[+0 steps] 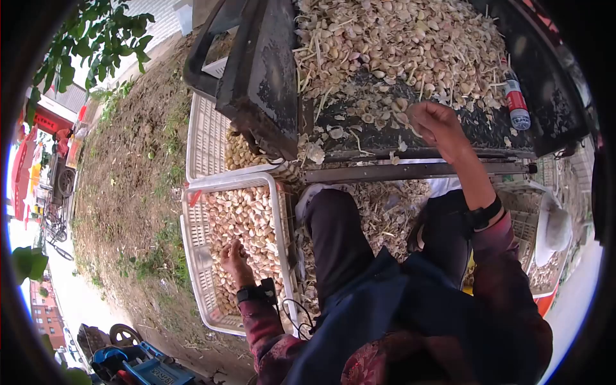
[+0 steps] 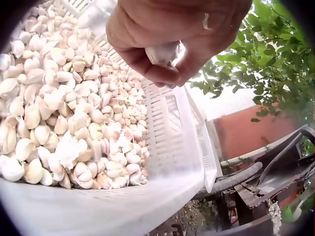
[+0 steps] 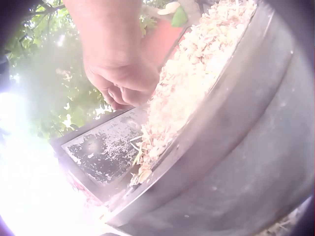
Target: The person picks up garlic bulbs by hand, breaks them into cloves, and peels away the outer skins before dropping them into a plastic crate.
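My left hand (image 1: 232, 255) hangs over a white slatted crate (image 1: 277, 212) full of peeled garlic cloves (image 1: 247, 215). In the left wrist view that hand (image 2: 167, 24) pinches a pale garlic clove (image 2: 163, 53) in curled fingers above the heap of cloves (image 2: 64, 113). My right hand (image 1: 436, 125) rests at the near edge of a pile of garlic and skins (image 1: 398, 45) on a dark metal tray (image 1: 263, 77). In the right wrist view the right hand (image 3: 120, 81) has its fingers curled inward, and what lies inside them is hidden.
A second white crate (image 1: 205, 138) with cloves stands beyond the first. A red-labelled bottle (image 1: 515, 99) lies on the tray's right side. Garlic skins litter the ground between my knees. Bare earth and grass lie to the left, blue equipment (image 1: 138, 367) at bottom left.
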A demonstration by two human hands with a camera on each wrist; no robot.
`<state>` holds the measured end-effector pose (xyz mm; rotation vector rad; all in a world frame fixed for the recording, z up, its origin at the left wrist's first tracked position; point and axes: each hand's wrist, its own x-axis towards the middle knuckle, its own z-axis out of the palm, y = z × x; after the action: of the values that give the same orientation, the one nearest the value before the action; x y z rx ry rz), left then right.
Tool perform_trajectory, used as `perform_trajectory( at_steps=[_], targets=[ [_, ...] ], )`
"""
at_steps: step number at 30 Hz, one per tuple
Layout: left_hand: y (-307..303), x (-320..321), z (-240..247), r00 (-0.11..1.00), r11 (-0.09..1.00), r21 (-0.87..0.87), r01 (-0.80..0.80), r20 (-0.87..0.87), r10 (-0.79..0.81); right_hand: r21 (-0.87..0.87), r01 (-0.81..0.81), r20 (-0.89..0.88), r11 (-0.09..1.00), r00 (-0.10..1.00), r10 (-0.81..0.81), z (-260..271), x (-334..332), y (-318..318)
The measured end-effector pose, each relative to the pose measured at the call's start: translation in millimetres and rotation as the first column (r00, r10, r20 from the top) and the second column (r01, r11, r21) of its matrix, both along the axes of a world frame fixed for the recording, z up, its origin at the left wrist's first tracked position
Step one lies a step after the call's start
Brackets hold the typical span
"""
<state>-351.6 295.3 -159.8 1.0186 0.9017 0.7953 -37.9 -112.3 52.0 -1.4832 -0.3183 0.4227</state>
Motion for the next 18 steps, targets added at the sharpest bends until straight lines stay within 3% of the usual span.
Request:
perform_trajectory(
  at_steps=[2, 4, 5, 7, 8, 9, 12, 13, 17, 18],
  targets=[
    [9.7, -2.8, -9.2, 0.999, 1.0, 0.013, -0.01, -0.036, 0.01, -0.044, 0.023, 0.016, 0.999, 1.0, -0.023, 9.7, 9.6, 4.4],
    [9.9, -0.9, -8.1, 0.996, 0.998, 0.051, -0.031, -0.083, 0.035, -0.354, 0.082, 0.276, 0.932, 0.961, 0.02, 16.0, 23.2, 9.2],
    [10.5, 1.3, -8.7, 0.989, 0.996, 0.074, -0.042, -0.136, 0.051, -0.357, 0.097, 0.274, 0.929, 0.962, 0.005, 12.7, 32.1, 9.7],
    [11.6, -0.3, -3.9, 0.981, 0.999, 0.052, 0.001, -0.195, 0.009, -0.431, 0.171, 0.522, 0.886, 0.848, 0.09, 4.8, 49.5, 14.6],
    [14.7, -1.0, -11.0, 0.973, 0.991, 0.131, -0.04, -0.219, 0.068, -0.494, 0.187, 0.497, 0.849, 0.862, 0.1, 5.0, 55.6, 16.4],
    [26.1, -10.5, -17.3, 0.966, 0.996, 0.088, 0.0, -0.259, 0.023, -0.494, 0.198, 0.496, 0.847, 0.864, 0.087, 3.4, 61.9, 18.1],
    [51.0, -22.4, -42.0, 0.908, 0.929, 0.371, 0.005, -0.391, 0.152, -0.623, 0.336, 0.644, 0.707, 0.733, 0.219, -6.7, 86.4, 23.8],
    [48.2, -24.1, -33.5, 0.913, 0.948, 0.317, 0.011, -0.39, 0.12, -0.623, 0.339, 0.643, 0.706, 0.735, 0.215, -10.7, 95.0, 27.5],
    [52.7, -27.9, -35.2, 0.868, 0.913, 0.399, 0.083, -0.48, 0.131, -0.681, 0.356, 0.663, 0.64, 0.67, 0.333, -21.0, 112.4, 51.6],
    [50.0, -27.5, -31.7, 0.854, 0.883, 0.453, 0.118, -0.501, 0.143, -0.791, 0.347, 0.575, 0.504, 0.703, 0.418, -18.9, 113.8, 59.0]
  ],
)
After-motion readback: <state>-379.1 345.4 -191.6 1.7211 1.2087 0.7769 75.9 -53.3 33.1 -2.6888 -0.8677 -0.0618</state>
